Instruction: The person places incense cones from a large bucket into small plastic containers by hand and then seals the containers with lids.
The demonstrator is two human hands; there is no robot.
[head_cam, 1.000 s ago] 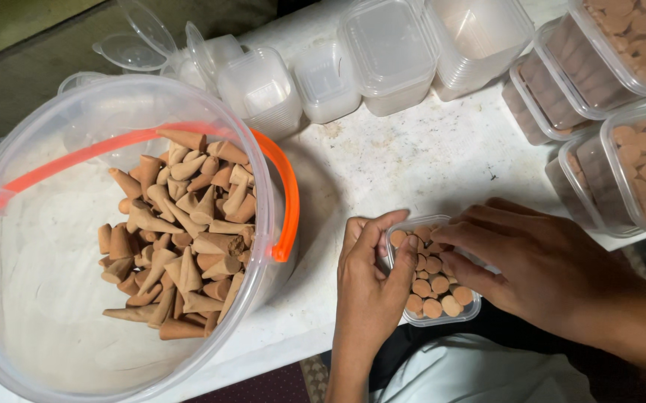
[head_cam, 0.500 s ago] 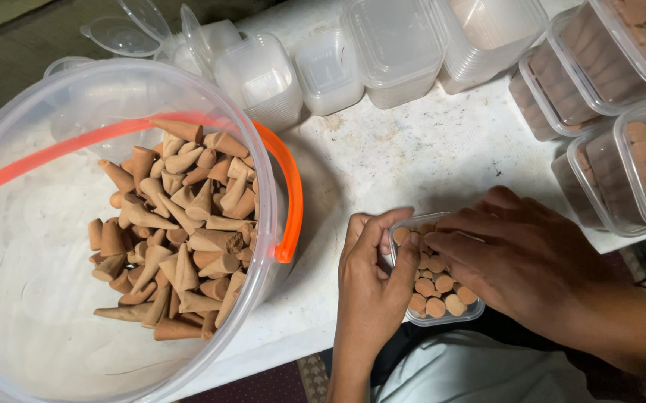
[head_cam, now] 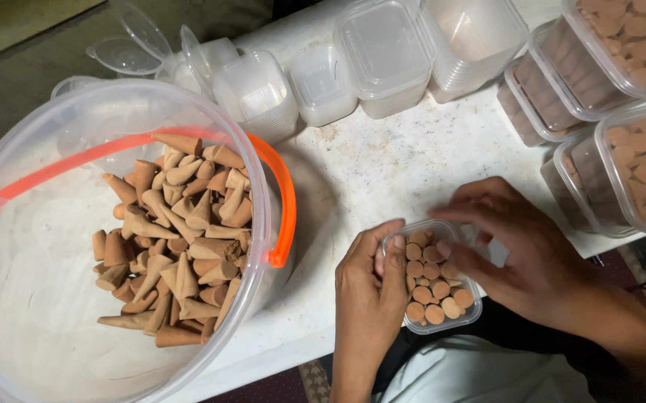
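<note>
The small clear tub [head_cam: 433,277], packed with brown cones standing point-down, sits at the near edge of the white worktop [head_cam: 405,160], its near corner just over the lip above the person's lap. To its left a bare strip of worktop separates it from the big clear bucket [head_cam: 54,142] with the orange handle [head_cam: 282,201], which holds a loose heap of cones [head_cam: 177,239]. Behind the tub lies an open patch of worktop, closed at the back by a row of empty tubs [head_cam: 383,52] and at the right by filled, lidded tubs [head_cam: 636,164]. The left hand [head_cam: 371,287] curls loosely round the tub's left wall, thumb on the rim, steadying it. The right hand [head_cam: 521,250] is spread half open over the tub's far right corner, fingertips on the rim and the cones; it grips nothing
</note>
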